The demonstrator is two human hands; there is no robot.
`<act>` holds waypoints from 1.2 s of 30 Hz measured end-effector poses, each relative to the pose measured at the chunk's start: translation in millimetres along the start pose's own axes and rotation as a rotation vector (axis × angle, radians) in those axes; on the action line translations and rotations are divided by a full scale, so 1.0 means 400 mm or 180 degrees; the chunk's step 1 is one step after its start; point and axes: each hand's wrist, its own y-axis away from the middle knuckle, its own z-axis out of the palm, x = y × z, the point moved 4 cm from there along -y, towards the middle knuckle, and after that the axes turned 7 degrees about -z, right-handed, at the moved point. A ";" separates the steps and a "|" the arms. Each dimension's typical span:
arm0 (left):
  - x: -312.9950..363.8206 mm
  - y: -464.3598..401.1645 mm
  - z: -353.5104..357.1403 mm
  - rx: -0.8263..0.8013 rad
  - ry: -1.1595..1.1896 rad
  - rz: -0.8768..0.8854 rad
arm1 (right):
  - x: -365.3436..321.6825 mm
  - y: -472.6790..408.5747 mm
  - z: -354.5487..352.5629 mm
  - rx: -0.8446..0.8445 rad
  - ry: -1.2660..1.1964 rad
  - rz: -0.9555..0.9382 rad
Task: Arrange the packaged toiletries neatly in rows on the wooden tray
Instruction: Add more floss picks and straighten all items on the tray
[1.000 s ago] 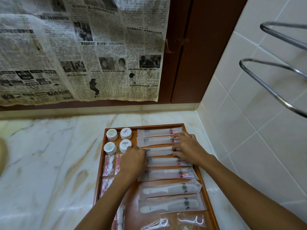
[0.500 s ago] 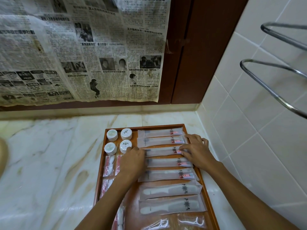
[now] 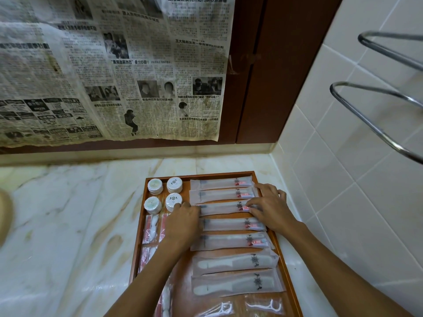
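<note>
A wooden tray (image 3: 201, 174) lies on the marble counter against the tiled wall. Its right side holds a column of frosted toothbrush packets, with two comb packets (image 3: 235, 263) below them. Round white soap packs (image 3: 174, 184) stand at the tray's top left, and red-and-white cotton swab packets (image 3: 151, 228) lie under them. My left hand (image 3: 183, 223) rests flat on the left end of the third toothbrush packet (image 3: 220, 208). My right hand (image 3: 272, 208) presses fingertips on that packet's right end. Neither hand lifts anything.
Floss pick packets (image 3: 266, 306) lie at the tray's near edge. Newspaper (image 3: 109, 72) covers the back wall beside a brown wooden panel (image 3: 274, 76). A chrome towel rack (image 3: 375, 106) juts from the tiled wall on the right. Marble counter (image 3: 68, 213) spreads to the left.
My right hand has slid right and slightly toward me, from the second packet to the third packet's right end. My left hand has hardly moved.
</note>
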 end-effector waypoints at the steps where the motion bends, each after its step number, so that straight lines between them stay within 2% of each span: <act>1: 0.000 0.001 0.000 -0.0001 0.0005 0.0004 | 0.001 0.001 0.000 0.0012 -0.0009 0.0006; 7: 0.001 0.003 -0.003 -0.0004 0.0034 0.0011 | 0.004 0.005 0.002 0.0137 -0.0078 0.0000; 36: -0.013 0.005 0.011 0.0125 0.0457 0.0131 | 0.036 0.014 0.000 0.0087 -0.0107 0.0318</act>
